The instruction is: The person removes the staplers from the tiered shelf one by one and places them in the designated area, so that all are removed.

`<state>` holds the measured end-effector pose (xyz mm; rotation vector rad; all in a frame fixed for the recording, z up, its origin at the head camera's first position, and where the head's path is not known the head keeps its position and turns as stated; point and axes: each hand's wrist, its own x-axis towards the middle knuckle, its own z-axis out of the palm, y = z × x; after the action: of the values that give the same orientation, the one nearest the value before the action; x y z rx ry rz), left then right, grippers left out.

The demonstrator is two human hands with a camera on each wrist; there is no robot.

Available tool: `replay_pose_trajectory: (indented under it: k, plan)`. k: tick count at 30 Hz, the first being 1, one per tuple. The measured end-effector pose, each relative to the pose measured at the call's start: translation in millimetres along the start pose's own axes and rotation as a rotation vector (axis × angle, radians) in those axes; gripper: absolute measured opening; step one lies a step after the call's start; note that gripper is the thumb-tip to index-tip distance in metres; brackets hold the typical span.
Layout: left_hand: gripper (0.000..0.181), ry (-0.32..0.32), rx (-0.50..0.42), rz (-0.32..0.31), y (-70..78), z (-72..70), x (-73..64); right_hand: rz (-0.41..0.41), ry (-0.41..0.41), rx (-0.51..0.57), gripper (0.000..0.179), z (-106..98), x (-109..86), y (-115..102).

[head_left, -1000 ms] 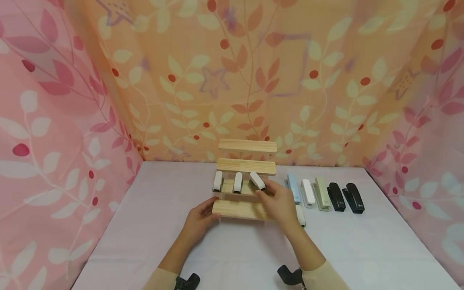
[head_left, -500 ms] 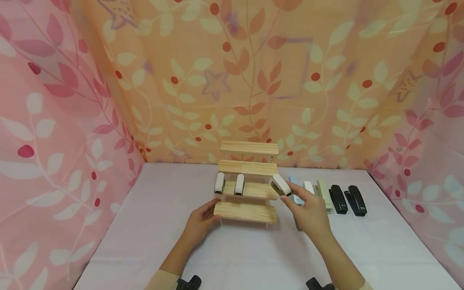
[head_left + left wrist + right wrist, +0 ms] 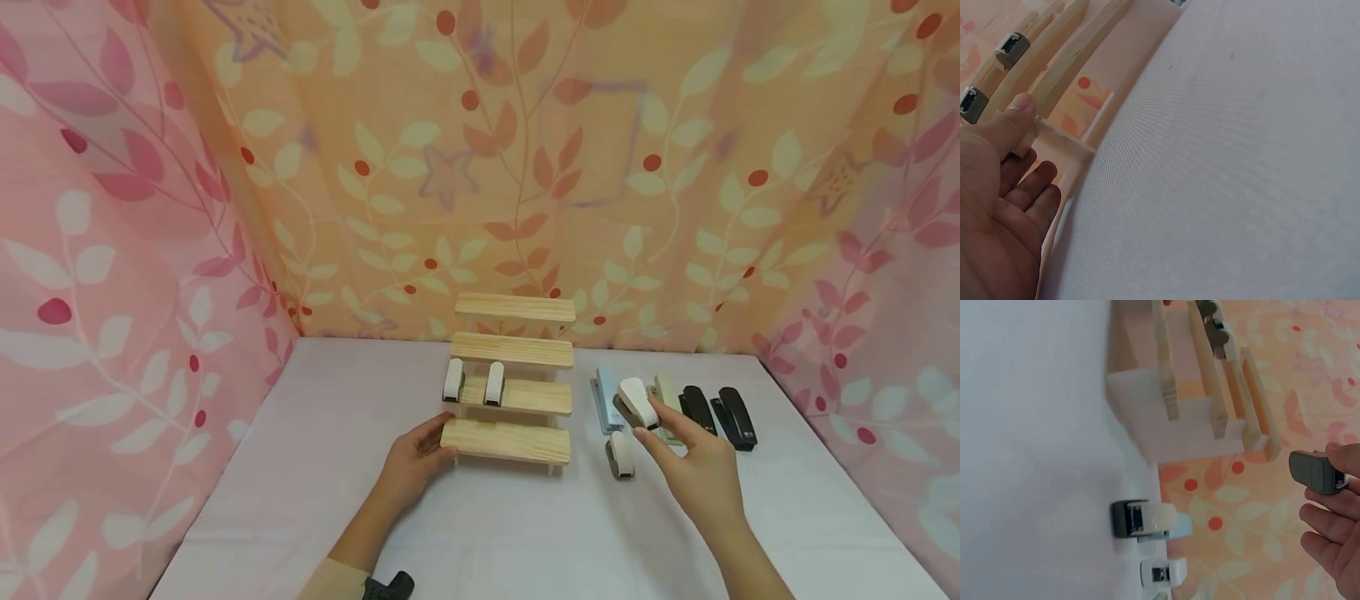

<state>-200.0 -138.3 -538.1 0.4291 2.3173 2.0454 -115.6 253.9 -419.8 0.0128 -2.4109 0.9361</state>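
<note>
A stepped wooden display shelf [image 3: 510, 440] stands on the table. My left hand [image 3: 416, 462] pinches the left end of its lowest board, thumb on top and fingers beneath in the left wrist view. Two white mini staplers, one at the left end [image 3: 453, 381] and one near the middle [image 3: 494, 384], sit on the second board from the bottom. My right hand [image 3: 697, 467] pinches a third white mini stapler [image 3: 636, 402] between thumb and fingers, raised right of the shelf; its grey underside [image 3: 1315, 472] shows in the right wrist view. Another white mini stapler [image 3: 620, 455] lies on the table below it.
On the right of the table stand a light blue stapler [image 3: 606, 402], a pale green stapler [image 3: 666, 396] and two black staplers [image 3: 735, 418] in a row. A white stapler [image 3: 1163, 573] shows in the right wrist view. Patterned curtains [image 3: 375, 208] surround the table.
My right hand has lifted the white mini stapler off the shelf's second board and carried it right, over the row of staplers. My left hand stays on the shelf.
</note>
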Motion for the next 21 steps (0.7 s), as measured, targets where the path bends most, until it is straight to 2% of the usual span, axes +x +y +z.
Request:
replay_pose_trajectory:
  k: [6, 15, 18, 21]
  plan:
    - [0.073, -0.008, -0.002, -0.004, 0.7, -1.3, -2.6, 0.07, -0.007, -0.044, 0.052, -7, -10.7, 14]
    - [0.074, -0.006, -0.011, -0.014, 0.0, -1.2, -2.4, 0.178, -0.024, -0.02, 0.055, -6, -20.5, 38]
    - [0.074, -0.003, -0.017, -0.015, -0.4, -1.0, -2.1, 0.198, -0.018, -0.018, 0.055, -3, -21.1, 45]
    - [0.073, -0.004, -0.02, -0.006, 1.0, -0.4, -2.2, 0.184, -0.013, -0.031, 0.054, 0, -22.6, 53]
